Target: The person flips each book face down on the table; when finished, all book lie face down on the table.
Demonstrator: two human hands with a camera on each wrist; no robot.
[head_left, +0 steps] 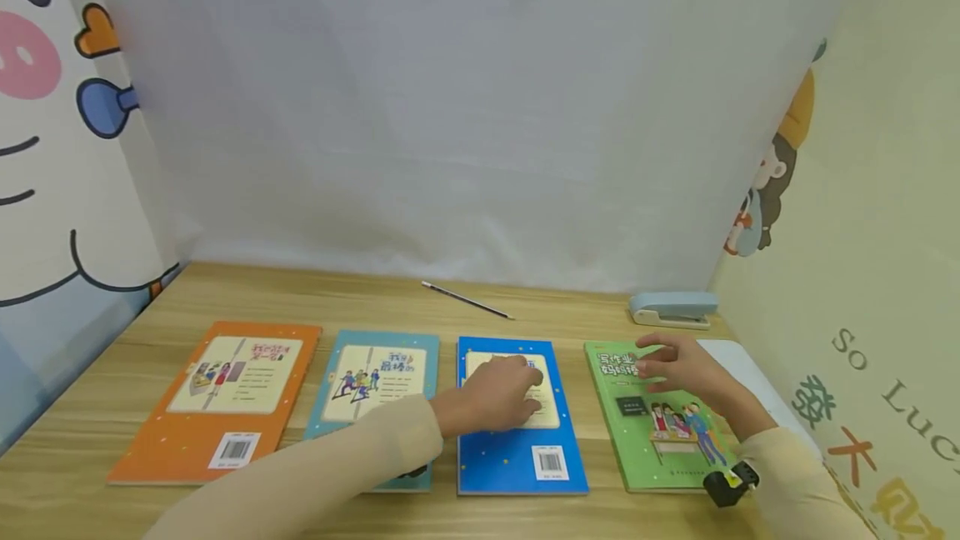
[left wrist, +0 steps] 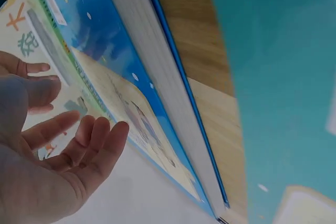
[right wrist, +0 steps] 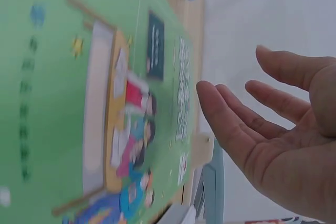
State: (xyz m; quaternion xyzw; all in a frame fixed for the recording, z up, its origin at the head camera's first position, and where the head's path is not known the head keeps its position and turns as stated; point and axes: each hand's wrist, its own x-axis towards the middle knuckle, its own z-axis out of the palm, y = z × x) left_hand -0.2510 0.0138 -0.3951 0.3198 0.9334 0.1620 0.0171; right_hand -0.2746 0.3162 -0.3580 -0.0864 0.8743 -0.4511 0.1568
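Observation:
Four books would be a row, of which a blue book [head_left: 502,461] and a green book [head_left: 645,448] lie nearest the hands. Over the upper part of the blue book is my left hand [head_left: 498,394], its fingers loosely bent and nothing between them. The left wrist view shows the same hand [left wrist: 63,166] apart from the blue cover. Above the top right of the green book hovers my right hand [head_left: 686,373], fingers spread and holding nothing. In the right wrist view this hand [right wrist: 283,124] stands off the green cover [right wrist: 52,103].
A teal book [head_left: 416,348] and an orange book [head_left: 180,444] lie to the left. Behind the books is a pencil [head_left: 468,301]. A pale blue stapler [head_left: 673,307] stands at the back right, with a white flat object [head_left: 750,369] partly behind my right arm.

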